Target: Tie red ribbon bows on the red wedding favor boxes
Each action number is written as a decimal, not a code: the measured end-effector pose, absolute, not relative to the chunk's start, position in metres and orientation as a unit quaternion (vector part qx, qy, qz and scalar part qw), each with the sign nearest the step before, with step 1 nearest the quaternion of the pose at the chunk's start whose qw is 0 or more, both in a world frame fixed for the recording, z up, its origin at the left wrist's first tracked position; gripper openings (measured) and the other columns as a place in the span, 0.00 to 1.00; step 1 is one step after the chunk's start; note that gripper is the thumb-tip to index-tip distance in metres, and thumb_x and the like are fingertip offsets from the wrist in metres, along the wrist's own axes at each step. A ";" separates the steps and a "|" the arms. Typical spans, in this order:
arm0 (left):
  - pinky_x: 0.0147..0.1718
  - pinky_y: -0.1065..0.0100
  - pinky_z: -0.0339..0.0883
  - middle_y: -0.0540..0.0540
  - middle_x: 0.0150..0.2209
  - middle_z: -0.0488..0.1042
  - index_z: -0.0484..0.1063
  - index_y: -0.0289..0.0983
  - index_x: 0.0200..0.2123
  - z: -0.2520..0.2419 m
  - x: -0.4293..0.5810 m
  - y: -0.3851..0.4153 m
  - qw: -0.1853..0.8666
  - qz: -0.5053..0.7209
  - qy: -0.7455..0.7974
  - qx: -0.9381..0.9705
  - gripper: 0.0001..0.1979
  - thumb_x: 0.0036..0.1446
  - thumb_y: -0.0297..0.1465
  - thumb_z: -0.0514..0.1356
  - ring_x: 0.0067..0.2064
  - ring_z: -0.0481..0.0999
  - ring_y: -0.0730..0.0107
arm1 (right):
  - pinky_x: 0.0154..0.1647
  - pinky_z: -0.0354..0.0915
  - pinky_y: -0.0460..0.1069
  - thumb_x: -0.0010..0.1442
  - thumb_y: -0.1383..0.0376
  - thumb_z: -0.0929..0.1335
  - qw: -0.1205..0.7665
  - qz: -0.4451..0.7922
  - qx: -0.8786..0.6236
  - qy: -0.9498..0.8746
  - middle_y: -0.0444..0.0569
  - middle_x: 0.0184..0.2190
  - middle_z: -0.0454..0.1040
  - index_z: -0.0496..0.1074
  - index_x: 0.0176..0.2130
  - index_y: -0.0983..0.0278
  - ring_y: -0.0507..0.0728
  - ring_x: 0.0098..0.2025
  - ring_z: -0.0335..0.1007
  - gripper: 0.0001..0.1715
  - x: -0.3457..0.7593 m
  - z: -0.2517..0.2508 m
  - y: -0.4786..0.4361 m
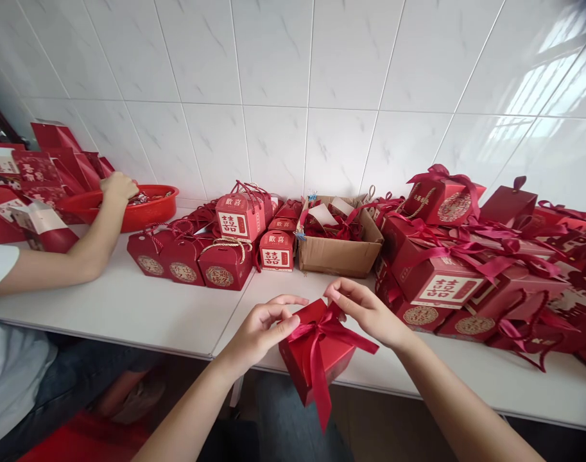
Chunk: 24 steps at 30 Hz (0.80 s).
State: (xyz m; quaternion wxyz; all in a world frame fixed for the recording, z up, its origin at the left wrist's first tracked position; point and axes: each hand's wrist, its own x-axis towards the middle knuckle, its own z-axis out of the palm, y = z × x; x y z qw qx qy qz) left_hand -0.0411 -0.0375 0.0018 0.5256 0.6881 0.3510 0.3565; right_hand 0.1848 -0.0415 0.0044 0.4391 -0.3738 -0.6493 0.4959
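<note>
A small red gift box (343,354) is tilted at the table's front edge, just above my lap. Tied on its top is a dark red ribbon bow (318,372), one tail hanging down the front and another pointing right. My left hand (266,326) pinches the bow's left loop between thumb and fingers. On the far right side of the bow, my right hand (364,309) is closed on the ribbon, its fingertips partly hiding the spot they grip.
Behind the box stands an open cardboard carton (338,255) of red pieces. Stacked red gift boxes (447,282) fill the right; more boxes (184,260) stand left of centre. A co-worker's hand (119,186) reaches into a red basin (143,218) at left. A tiled wall (273,58) closes the back.
</note>
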 end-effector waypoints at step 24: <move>0.51 0.63 0.59 0.43 0.49 0.72 0.70 0.37 0.20 0.008 -0.043 -0.025 0.534 0.337 0.366 0.683 0.15 0.55 0.38 0.59 0.54 0.69 0.56 | 0.27 0.58 0.46 0.52 0.65 0.72 0.256 0.340 -0.305 -0.852 0.43 0.25 0.71 0.77 0.26 0.63 0.50 0.26 0.65 0.05 0.164 0.029 -0.025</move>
